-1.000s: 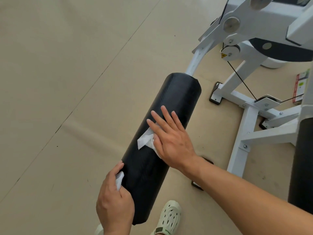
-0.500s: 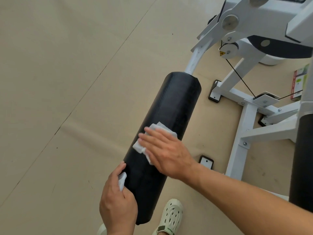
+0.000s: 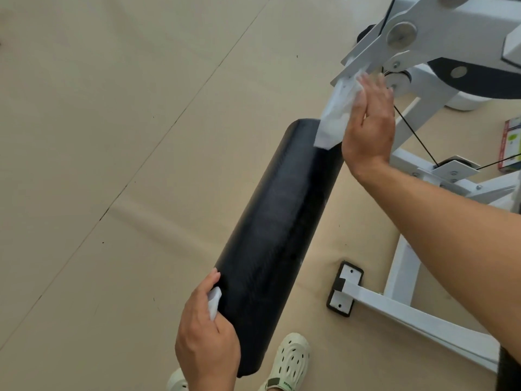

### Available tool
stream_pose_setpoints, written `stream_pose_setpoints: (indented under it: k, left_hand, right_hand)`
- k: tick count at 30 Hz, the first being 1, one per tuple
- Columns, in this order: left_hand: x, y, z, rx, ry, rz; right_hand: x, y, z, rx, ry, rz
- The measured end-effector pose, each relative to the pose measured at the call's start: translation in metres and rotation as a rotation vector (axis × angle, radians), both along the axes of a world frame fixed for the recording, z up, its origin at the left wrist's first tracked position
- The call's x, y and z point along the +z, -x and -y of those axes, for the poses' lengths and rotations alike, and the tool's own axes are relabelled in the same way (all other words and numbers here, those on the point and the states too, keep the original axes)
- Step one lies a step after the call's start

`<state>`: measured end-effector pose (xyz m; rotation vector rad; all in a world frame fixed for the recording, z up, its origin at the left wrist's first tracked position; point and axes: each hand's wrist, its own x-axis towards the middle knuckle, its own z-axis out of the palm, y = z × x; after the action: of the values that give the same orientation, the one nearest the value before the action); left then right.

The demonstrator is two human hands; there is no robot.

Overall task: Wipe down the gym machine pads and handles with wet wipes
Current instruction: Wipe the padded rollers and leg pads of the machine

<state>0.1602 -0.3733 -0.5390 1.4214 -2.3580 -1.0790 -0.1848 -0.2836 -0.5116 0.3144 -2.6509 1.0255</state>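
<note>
A long black roller pad (image 3: pixel 276 235) slants from bottom centre up to the white machine arm (image 3: pixel 363 60). My right hand (image 3: pixel 369 122) is at the pad's far end, fingers straight, pressing a white wet wipe (image 3: pixel 337 114) against the white bar where it enters the pad. My left hand (image 3: pixel 207 342) rests on the pad's near left side with a small white wipe (image 3: pixel 214 301) pinched between thumb and fingers.
The machine's white frame (image 3: pixel 417 320) runs along the floor at right, with a black-edged foot plate (image 3: pixel 345 289) and a thin black cable (image 3: pixel 414 136). A pale green clog (image 3: pixel 287 362) stands under the pad's near end. Beige floor (image 3: pixel 112 165) spreads to the left.
My right hand has slid with its wipe from the middle of the pad up to the far end, onto the white bar. My left hand has stayed at the near end.
</note>
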Motion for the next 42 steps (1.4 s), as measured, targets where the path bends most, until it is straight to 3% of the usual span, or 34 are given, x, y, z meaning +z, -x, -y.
stream_pose_setpoints:
  k: [5,9,14,16,20,23,25,27,30,32,34,36,38,42]
  left_hand:
    - [-0.001,0.001,-0.001,0.001,-0.007,0.016]
    - [-0.002,0.001,0.0,0.011,-0.036,0.026]
    - [-0.005,0.0,0.0,0.003,-0.05,0.042]
    - [-0.006,0.0,0.0,0.002,-0.053,0.048]
    - [-0.007,-0.003,0.001,0.004,-0.073,0.069]
    - [-0.004,-0.003,0.001,-0.002,-0.075,0.047]
    - [-0.004,-0.003,0.002,0.01,-0.079,0.043]
    - [-0.004,-0.003,0.002,0.012,-0.088,0.043]
    - [-0.003,-0.004,0.007,-0.013,-0.109,0.048]
    - [-0.006,-0.004,0.017,-0.03,-0.143,0.065]
    - [-0.015,-0.004,0.035,-0.03,-0.237,0.094]
    - [-0.026,-0.002,0.053,-0.04,-0.343,0.113]
    - [-0.027,0.001,0.063,-0.065,-0.364,0.145]
    - [-0.005,-0.005,0.049,-0.046,-0.195,0.034]
  right_hand:
    - [-0.025,-0.012,-0.009,0.511,-0.336,0.239]
    - [-0.038,-0.063,-0.005,0.655,-0.258,0.12]
    - [-0.046,-0.186,-0.012,1.192,-0.238,0.058]
    - [-0.049,-0.193,-0.012,1.3,-0.287,-0.016]
    - [-0.046,-0.112,0.003,0.94,-0.448,-0.042]
    - [-0.031,-0.044,0.016,0.69,-0.609,0.079]
    - [-0.025,-0.016,0.017,0.568,-0.605,0.144]
    - [-0.023,-0.016,0.022,0.585,-0.592,0.173]
    - [-0.027,-0.077,0.021,0.869,-0.555,0.154]
    - [-0.029,-0.145,0.011,1.035,-0.407,0.143]
    - [-0.032,-0.206,-0.005,1.222,-0.303,0.114]
    - [-0.036,-0.222,-0.017,1.345,-0.331,0.026]
    - [-0.041,-0.188,-0.019,1.296,-0.355,-0.082]
    - [-0.031,-0.075,-0.012,0.775,-0.529,-0.176]
